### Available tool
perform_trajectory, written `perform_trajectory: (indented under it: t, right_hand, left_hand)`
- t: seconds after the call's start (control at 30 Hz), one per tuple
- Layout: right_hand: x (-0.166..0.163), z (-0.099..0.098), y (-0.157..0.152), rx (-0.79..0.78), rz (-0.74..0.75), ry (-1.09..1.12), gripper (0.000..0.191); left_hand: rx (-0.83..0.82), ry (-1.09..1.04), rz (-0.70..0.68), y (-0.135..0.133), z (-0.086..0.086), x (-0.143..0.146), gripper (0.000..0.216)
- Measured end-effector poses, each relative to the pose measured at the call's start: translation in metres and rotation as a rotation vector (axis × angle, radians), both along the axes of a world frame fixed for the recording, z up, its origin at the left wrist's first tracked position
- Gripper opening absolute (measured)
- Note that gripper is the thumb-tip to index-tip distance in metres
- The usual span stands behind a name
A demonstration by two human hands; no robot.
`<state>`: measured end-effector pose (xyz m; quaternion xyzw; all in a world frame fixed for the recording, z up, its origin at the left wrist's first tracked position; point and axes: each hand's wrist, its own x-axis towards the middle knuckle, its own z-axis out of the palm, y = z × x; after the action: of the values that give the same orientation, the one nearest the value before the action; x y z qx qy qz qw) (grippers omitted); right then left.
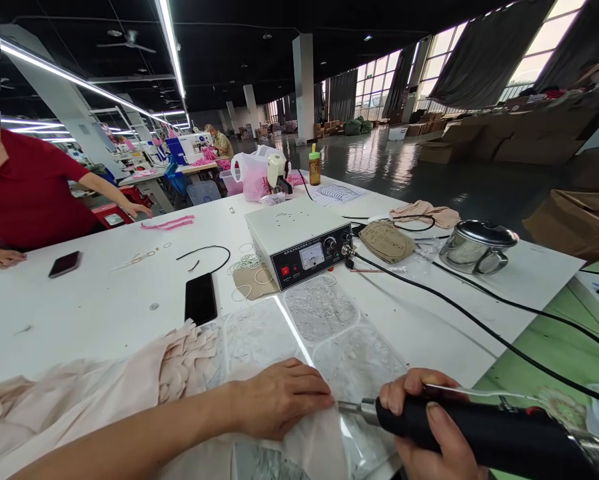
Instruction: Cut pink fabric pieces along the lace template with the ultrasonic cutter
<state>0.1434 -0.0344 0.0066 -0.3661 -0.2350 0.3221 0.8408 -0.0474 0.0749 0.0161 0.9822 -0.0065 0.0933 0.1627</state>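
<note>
My left hand (284,398) rests on pale beige fabric (316,443), its fingers together and bent down onto the cloth; the thumb is hidden. My right hand (432,423) is wrapped round a black ultrasonic cutter (494,430) with a slim metal tip. The tip points left and lies right beside my left fingertips. Under the fabric lies a clear sheet (359,360) over a grey-white patterned surface. More beige fabric with ruffled strips (186,357) spreads to the left, beneath my forearm.
A control box (299,240) with a meter stands ahead, a black cable (429,287) leading from it. Around it are a phone (200,299), cardboard pieces (386,241) and a lidded metal mug (478,248). A person in red (34,187) leans at the table's left edge.
</note>
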Motion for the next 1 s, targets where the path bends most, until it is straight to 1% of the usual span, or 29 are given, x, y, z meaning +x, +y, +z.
perform_trajectory:
  t: [0.23,0.37,0.6,0.7,0.8,0.9,1.0]
  right_hand:
    - [0.003,-0.005,-0.004,-0.038,0.031,-0.011,0.017]
    - [0.005,-0.008,-0.006,-0.032,0.05,-0.027,0.019]
    - [0.004,-0.011,-0.007,-0.016,0.055,-0.066,0.016]
    - [0.002,-0.012,-0.008,-0.01,0.034,-0.088,0.013]
    - [0.002,-0.013,-0.009,0.006,0.025,-0.115,0.012]
    - [0.002,-0.014,-0.01,0.021,0.039,-0.14,0.011]
    - [0.001,-0.014,-0.011,0.013,0.05,-0.14,0.011]
  left_hand:
    - [0.03,0.029,0.005,-0.001,0.001,0.002,0.032]
    - [0.062,0.054,0.02,-0.001,0.0,0.003,0.03]
    - [0.081,0.051,0.034,-0.001,-0.001,0.005,0.024]
    - [0.095,0.013,0.003,0.001,-0.001,0.004,0.026]
    - [0.142,0.008,-0.044,0.002,-0.002,0.003,0.027]
    - [0.183,0.017,-0.073,0.003,-0.002,0.002,0.028]
    - [0.186,0.022,-0.089,0.005,-0.002,0.001,0.027]
